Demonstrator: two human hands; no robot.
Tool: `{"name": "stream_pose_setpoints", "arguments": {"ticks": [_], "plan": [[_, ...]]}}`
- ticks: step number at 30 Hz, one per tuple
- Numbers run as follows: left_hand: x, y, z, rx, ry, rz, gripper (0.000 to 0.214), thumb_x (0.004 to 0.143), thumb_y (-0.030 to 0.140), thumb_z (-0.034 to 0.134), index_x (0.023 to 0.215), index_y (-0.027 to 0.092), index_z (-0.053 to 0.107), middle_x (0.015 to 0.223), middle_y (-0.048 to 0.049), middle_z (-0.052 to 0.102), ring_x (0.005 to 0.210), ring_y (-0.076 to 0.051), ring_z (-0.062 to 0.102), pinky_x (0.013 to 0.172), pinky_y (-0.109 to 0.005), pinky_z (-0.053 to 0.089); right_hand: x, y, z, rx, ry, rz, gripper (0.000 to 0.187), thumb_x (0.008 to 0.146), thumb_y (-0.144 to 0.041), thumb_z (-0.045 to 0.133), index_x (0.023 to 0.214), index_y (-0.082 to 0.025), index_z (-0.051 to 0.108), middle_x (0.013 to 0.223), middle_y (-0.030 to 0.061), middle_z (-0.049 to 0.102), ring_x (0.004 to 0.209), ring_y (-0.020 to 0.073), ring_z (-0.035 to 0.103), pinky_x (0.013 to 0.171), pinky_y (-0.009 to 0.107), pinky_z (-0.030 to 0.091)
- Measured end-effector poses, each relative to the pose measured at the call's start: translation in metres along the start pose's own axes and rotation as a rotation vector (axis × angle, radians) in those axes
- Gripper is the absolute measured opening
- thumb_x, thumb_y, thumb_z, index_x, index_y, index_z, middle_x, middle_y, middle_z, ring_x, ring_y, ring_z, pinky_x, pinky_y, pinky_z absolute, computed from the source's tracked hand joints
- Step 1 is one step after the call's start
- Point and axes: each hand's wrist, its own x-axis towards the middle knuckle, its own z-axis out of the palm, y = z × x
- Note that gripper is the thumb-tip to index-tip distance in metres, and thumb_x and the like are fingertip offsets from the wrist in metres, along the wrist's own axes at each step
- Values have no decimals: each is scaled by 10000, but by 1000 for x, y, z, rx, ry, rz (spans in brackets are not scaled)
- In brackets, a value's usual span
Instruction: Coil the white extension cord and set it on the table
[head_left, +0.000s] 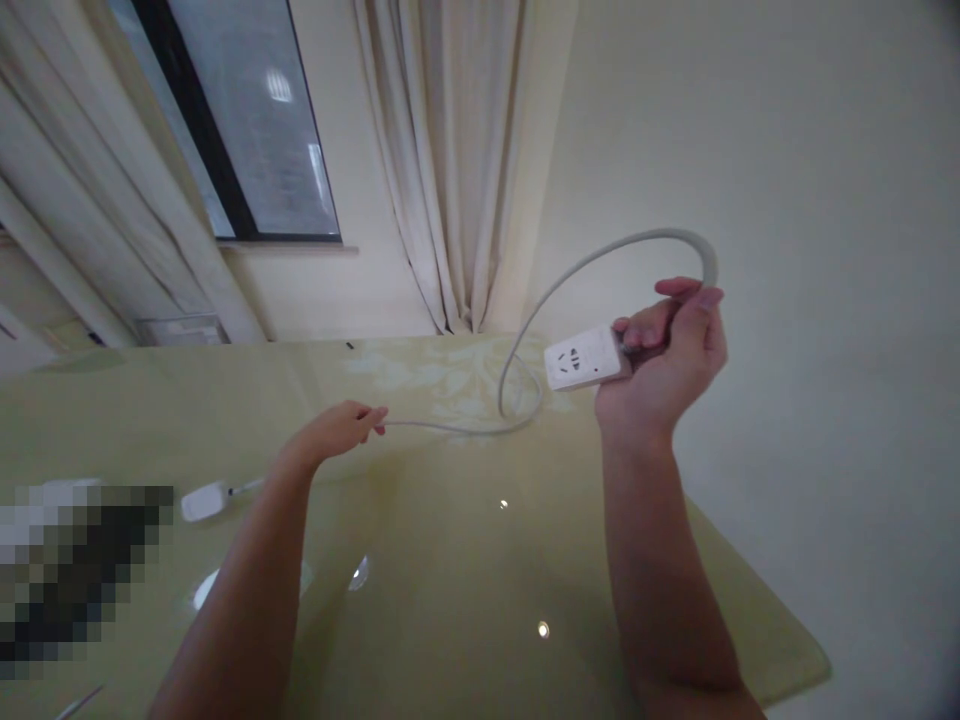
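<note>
My right hand [671,340] is raised over the right side of the table, its fingers closed around the cord end of a white power strip [587,358]. The socket face of the strip points left toward the middle. From that hand a white cord [600,254] arches up and over, drops to the left and makes a loop near the table. Farther left, my left hand [341,428] pinches the same cord between thumb and fingers, low over the table. Whether the loop touches the tabletop I cannot tell.
On the left of the glossy yellow-green table [450,560] lies a white plug-like block [204,502] with a cord leading toward my left forearm. A blurred-out dark object [82,570] sits farther left. Curtains [457,160], a window [255,110] and a wall [787,300] stand beyond.
</note>
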Motion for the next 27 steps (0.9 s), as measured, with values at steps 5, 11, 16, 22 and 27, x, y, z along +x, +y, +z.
{"name": "stream_pose_setpoints", "arguments": {"ticks": [5,11,16,22,27], "plan": [[9,20,34,-2,-192,86,363,811,483,548,769,193,763,703,-86,709,677,-228,641,670,-314,456,-12,-7,10,-31,6,-102,342,1066,-353,393,841,-229,618,567,-72,271,464,101,307,549,234,417],[9,-12,43,362,232,-313,405,977,340,403,1094,124,725,1091,-253,725,1005,-371,697,812,-445,518,-7,-22,4,-72,-33,-164,349,1076,-371,359,878,-238,614,579,-72,230,454,107,293,556,249,419],[7,-10,29,321,425,-189,399,951,311,474,1213,85,672,1245,-275,663,1198,-402,618,984,-546,492,-4,-34,-1,-2,-304,99,327,1043,-448,463,870,-238,644,543,-87,190,445,115,287,522,258,397],[-15,89,33,-538,22,435,504,1001,531,471,1343,193,622,1367,-154,655,1275,-291,597,1109,-476,442,-18,-29,9,45,-538,282,401,1007,-544,536,792,-226,655,496,-100,181,411,97,236,471,250,384],[-30,129,71,-690,-420,722,463,958,474,622,1342,214,628,1367,-140,651,1276,-266,589,1108,-445,440,-21,-28,12,52,-496,318,399,1006,-562,535,819,-229,650,497,-97,178,416,102,245,476,247,405]]}}
